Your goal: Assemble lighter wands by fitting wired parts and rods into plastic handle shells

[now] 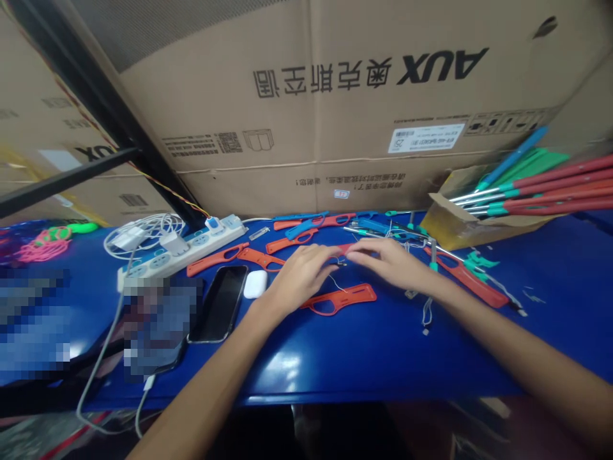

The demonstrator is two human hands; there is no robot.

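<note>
Above the middle of the blue table, my left hand (297, 276) and my right hand (396, 262) meet around a red plastic handle shell (343, 250), each pinching one end. Much of the shell is hidden behind my fingers. A thin white wire (335, 282) hangs below it. On the table under my hands lies an orange handle shell with a finger loop (352, 296). Just left of my left hand are more orange shells (262, 259), and past my hands lie several blue and orange ones (302, 228). Near my right forearm is a red shell with teal parts (472, 279).
A power strip (191, 246) with chargers and cables stands at the left. Close to it lie a black phone (219, 303) and a white earphone case (255, 284). An open carton (443, 214) of long red-handled pieces stands at the right. Large cardboard boxes (311, 147) wall off the back.
</note>
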